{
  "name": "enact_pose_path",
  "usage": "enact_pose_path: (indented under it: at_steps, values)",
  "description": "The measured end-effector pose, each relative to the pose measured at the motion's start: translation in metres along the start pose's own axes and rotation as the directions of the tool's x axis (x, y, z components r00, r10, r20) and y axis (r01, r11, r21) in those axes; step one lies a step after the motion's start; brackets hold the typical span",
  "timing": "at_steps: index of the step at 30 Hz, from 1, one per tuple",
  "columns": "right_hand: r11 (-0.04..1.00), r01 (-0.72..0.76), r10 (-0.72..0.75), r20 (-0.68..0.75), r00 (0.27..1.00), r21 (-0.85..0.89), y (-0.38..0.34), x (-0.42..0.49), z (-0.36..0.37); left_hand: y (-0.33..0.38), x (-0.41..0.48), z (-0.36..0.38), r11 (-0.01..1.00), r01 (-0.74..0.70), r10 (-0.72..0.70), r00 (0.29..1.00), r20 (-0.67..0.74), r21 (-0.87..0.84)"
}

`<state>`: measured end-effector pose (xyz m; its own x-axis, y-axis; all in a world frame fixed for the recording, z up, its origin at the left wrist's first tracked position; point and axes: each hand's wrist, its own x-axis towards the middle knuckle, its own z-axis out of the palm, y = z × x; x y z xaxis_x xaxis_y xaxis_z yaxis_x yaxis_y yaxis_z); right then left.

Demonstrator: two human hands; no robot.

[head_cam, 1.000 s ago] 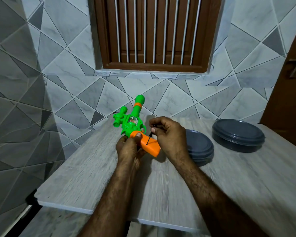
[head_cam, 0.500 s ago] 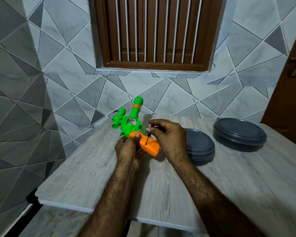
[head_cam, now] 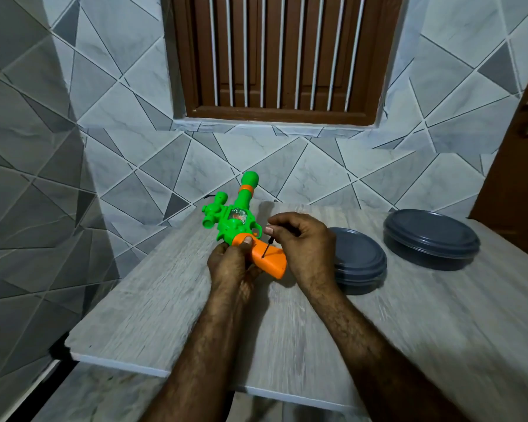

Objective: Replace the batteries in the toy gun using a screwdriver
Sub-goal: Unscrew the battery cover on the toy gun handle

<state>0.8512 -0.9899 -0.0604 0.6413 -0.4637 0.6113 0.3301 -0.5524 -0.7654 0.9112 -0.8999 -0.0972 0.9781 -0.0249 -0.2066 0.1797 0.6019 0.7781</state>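
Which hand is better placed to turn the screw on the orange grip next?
Right hand: it pinches the thin black screwdriver, tip on the orange grip. Left hand steadies the toy.

Grey wood-grain table (head_cam: 409, 345) set against a wall (head_cam: 58, 117) tiled in grey and white triangles. Two dark grey lidded containers stand on the table's right part: the nearer container (head_cam: 363, 263) and, just beside it toward the right, the farther container (head_cam: 430, 236). Above, a brown wooden window (head_cam: 275, 53) with white vertical bars. At far right, a brown door (head_cam: 518, 178).
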Motion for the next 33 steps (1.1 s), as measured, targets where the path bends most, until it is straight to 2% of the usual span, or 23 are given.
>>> enact_pose_path:
  at_steps: [3,6,11,16,20,23,27,30,33]
  values:
    - [0.994,-0.095,0.093,0.056,0.994,0.045,0.000,0.001,0.002,0.000,0.001,0.000,1.000,-0.003,0.003,1.000,-0.008,0.003]
    - [0.997,-0.077,0.076,0.110,0.991,0.006,-0.001,0.002,0.001,0.001,0.000,-0.001,1.000,-0.001,0.001,1.000,-0.007,-0.009]
    - [1.000,0.026,-0.026,0.022,0.999,0.005,-0.005,-0.002,0.000,0.002,-0.005,0.001,1.000,0.009,-0.009,1.000,-0.005,-0.011]
    - [0.998,-0.057,0.058,0.074,0.996,-0.011,-0.006,0.000,-0.001,0.002,-0.007,0.001,1.000,0.011,-0.011,1.000,-0.006,-0.002]
    - [0.998,-0.030,0.034,0.095,0.995,-0.046,-0.005,0.000,-0.001,0.003,-0.010,0.003,1.000,0.007,-0.007,1.000,-0.005,-0.001]
    - [0.998,0.026,-0.026,0.015,1.000,-0.053,-0.003,-0.002,0.000,0.004,-0.013,0.004,1.000,-0.011,0.011,1.000,-0.010,0.020]
    - [0.995,-0.100,0.099,0.042,0.994,0.028,0.001,-0.001,0.002,0.006,-0.012,0.003,1.000,-0.016,0.017,1.000,-0.018,0.027]
    - [0.997,-0.078,0.079,0.104,0.991,-0.007,-0.001,0.001,0.002,0.006,-0.011,0.000,1.000,-0.011,0.011,1.000,-0.007,0.014]
    - [1.000,-0.015,0.016,0.078,0.997,-0.005,-0.004,-0.001,0.003,0.004,-0.011,-0.001,1.000,-0.008,0.008,1.000,-0.009,0.002]
